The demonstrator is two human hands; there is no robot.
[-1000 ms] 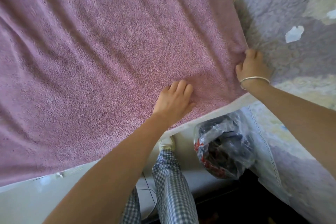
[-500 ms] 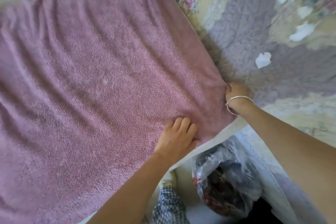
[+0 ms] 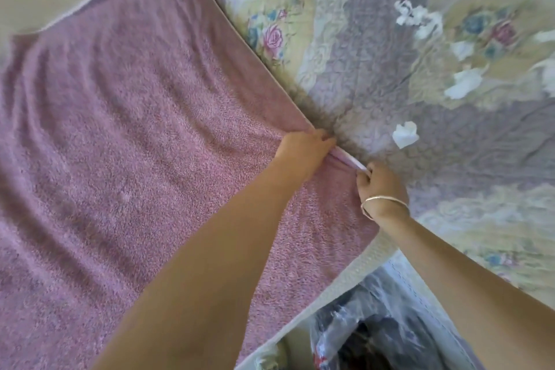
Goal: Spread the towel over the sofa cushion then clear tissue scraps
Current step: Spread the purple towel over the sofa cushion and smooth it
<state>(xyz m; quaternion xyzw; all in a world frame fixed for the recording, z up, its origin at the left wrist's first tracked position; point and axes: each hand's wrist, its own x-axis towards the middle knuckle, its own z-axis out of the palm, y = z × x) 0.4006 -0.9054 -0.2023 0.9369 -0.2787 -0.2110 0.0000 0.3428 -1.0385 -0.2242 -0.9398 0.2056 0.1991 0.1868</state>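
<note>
The pink towel (image 3: 126,141) lies spread over the left and centre of the frame, covering the sofa cushion. Your left hand (image 3: 303,147) pinches its right edge at mid-frame, and your right hand (image 3: 380,186), wearing a bracelet (image 3: 384,204), grips the same hem just below and to the right. White tissue scraps (image 3: 405,134) dot the floral quilt (image 3: 390,75) at upper right. No writing is readable.
</note>
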